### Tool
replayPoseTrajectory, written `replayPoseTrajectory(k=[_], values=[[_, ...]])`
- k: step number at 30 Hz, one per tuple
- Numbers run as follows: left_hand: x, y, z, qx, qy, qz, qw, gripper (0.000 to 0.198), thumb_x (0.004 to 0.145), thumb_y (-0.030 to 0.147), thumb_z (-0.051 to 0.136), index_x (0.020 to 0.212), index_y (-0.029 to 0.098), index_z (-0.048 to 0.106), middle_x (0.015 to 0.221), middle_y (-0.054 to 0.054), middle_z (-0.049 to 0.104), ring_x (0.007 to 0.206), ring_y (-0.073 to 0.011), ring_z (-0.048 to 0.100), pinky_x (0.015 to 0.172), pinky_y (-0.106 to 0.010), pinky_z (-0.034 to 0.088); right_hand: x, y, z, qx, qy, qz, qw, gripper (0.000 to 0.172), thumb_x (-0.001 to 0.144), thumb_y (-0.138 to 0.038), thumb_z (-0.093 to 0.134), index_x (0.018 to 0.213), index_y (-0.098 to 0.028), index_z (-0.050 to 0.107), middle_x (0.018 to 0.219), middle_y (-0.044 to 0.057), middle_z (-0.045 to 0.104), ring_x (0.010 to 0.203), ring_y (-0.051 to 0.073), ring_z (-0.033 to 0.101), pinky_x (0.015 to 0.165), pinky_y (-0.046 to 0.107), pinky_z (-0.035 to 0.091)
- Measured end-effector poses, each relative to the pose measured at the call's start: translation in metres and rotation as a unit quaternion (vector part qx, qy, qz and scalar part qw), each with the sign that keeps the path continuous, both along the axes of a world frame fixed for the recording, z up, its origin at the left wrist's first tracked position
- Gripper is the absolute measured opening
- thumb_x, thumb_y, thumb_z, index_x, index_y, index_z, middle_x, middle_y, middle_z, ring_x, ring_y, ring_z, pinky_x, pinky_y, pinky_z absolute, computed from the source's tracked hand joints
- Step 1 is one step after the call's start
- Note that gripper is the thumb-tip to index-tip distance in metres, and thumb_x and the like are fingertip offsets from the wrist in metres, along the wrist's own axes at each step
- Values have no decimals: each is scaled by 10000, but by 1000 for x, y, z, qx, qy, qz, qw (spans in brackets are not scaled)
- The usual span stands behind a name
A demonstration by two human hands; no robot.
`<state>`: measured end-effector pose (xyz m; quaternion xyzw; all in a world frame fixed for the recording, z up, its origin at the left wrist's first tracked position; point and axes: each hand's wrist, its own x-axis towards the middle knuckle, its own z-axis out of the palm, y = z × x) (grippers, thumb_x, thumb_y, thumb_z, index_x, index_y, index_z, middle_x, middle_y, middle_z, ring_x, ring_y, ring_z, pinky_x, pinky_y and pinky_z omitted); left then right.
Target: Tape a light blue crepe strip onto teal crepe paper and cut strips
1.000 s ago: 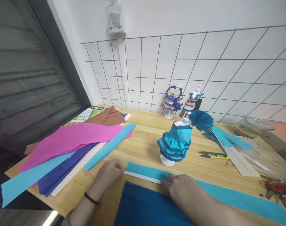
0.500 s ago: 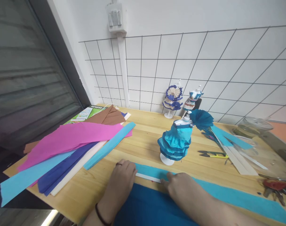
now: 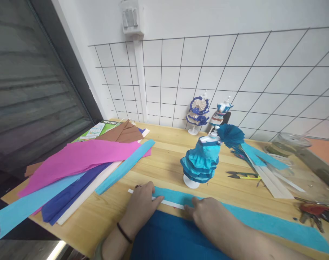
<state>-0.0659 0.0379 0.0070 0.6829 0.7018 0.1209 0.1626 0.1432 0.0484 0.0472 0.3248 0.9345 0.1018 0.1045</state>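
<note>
A light-blue crepe paper strip [image 3: 262,219] lies across the table in front of me, with a narrow white tape strip [image 3: 170,204] along its near edge. My left hand [image 3: 143,199] rests over the left end of both, thumb stretched along the tape and fingers pressing down. The tape's free end pokes out left of that hand. Farther right, my right hand [image 3: 205,213] has its fingertips closed together at the tape and the strip's near edge; the exact grip is partly hidden. Below them spreads a dark-blue sheet [image 3: 170,236], running under my right forearm.
A small dress form [image 3: 201,159] in blue ruffles stands beyond my hands, two more behind. Yellow thread snips [image 3: 245,176] and scissors [image 3: 316,209] lie right. Pink crepe paper [image 3: 80,153], other coloured sheets and a loose blue strip [image 3: 126,166] lie left.
My left hand has shifted slightly left, its thumb now extended along the tape. The tape's left end now shows beyond it. My right hand stays nearly in place.
</note>
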Motion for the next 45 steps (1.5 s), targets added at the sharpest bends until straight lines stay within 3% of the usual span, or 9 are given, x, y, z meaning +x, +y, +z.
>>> replayPoseTrajectory(k=[4, 11, 21, 28, 36, 45], values=[[2, 1, 0, 4, 18, 0, 1000, 205, 782, 395, 537, 783, 196, 489, 786, -30, 596, 792, -224, 542, 691, -311, 345, 0, 2, 4, -29, -53, 41, 997, 265, 678, -27, 613, 876, -201, 640, 618, 45, 649, 492, 190, 616, 330, 270, 152], [7, 2, 1, 8, 54, -2, 998, 242, 777, 418, 550, 788, 183, 496, 776, -46, 596, 782, -241, 548, 686, -327, 356, -3, 2, 11, -42, -91, 28, 995, 323, 684, -1, 604, 923, -210, 663, 653, 51, 667, 548, 208, 632, 345, 279, 161], [9, 1, 2, 3, 76, 8, 997, 328, 742, 506, 575, 795, 190, 504, 776, -48, 609, 798, -242, 569, 691, -320, 371, -9, 4, 14, -63, -109, 21, 992, 323, 692, 1, 607, 960, -170, 661, 657, 66, 683, 596, 215, 649, 372, 248, 303], [10, 0, 3, 5, 86, 10, 996, 353, 741, 530, 567, 811, 189, 507, 781, -42, 611, 800, -246, 572, 682, -318, 378, -9, 7, 8, -78, -117, 22, 990, 366, 690, 14, 583, 992, -178, 663, 671, 77, 684, 604, 233, 650, 376, 251, 331], [11, 2, 6, -8, 87, 10, 996, 346, 740, 520, 574, 807, 188, 503, 785, -44, 615, 801, -245, 574, 675, -313, 374, -4, 9, 11, -81, -103, 14, 991, 298, 728, -39, 558, 975, -181, 648, 696, 87, 683, 565, 194, 648, 396, 221, 331], [10, 4, 4, -9, 91, 9, 996, 367, 734, 547, 568, 795, 192, 499, 770, -44, 615, 782, -246, 575, 646, -309, 370, -3, 7, 11, -87, -109, -16, 990, 426, 733, -35, 554, 1127, -192, 597, 745, 118, 685, 608, 232, 662, 385, 230, 319]])
